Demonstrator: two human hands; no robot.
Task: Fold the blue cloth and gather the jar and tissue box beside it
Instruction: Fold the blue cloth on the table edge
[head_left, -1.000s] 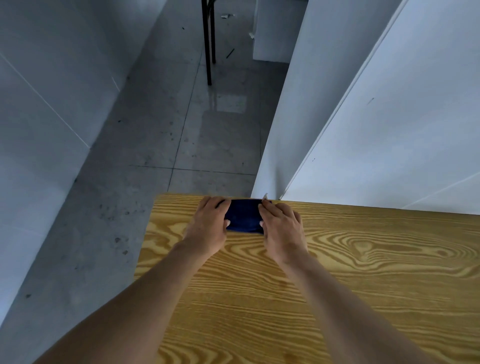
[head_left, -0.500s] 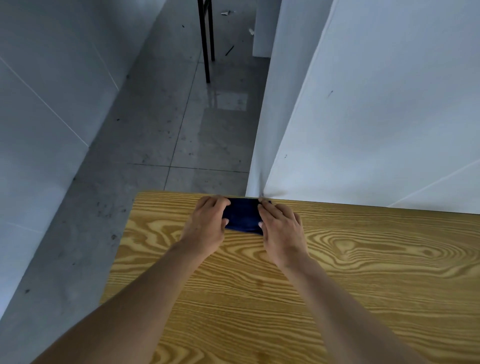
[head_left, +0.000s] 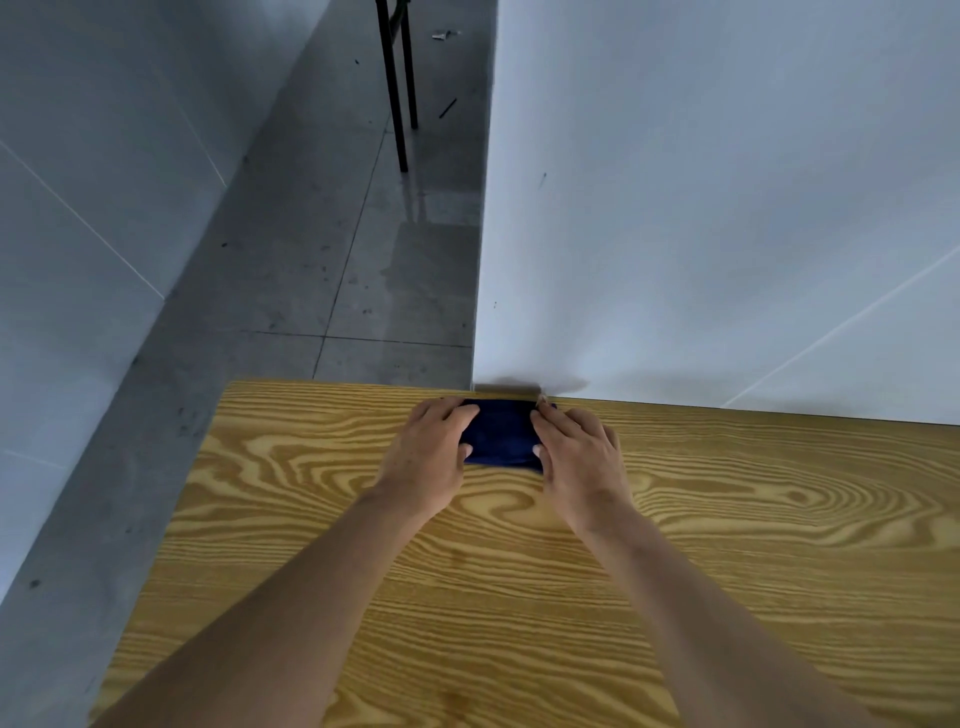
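1. Small folded dark-blue cloth (head_left: 500, 434): both ends covered by the left hand (head_left: 427, 457) and right hand (head_left: 577, 457).
2. Fingertips of both hands over the cloth's edges; grip or flat press, cannot tell.
3. Black metal legs (head_left: 399, 104) on the grey floor: cut off by the top edge.
4. Yellow wood-grain table (head_left: 727, 545): cut off right and bottom.

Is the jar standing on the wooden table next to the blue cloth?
No, only the blue cloth lies on the table, between the left hand and right hand.
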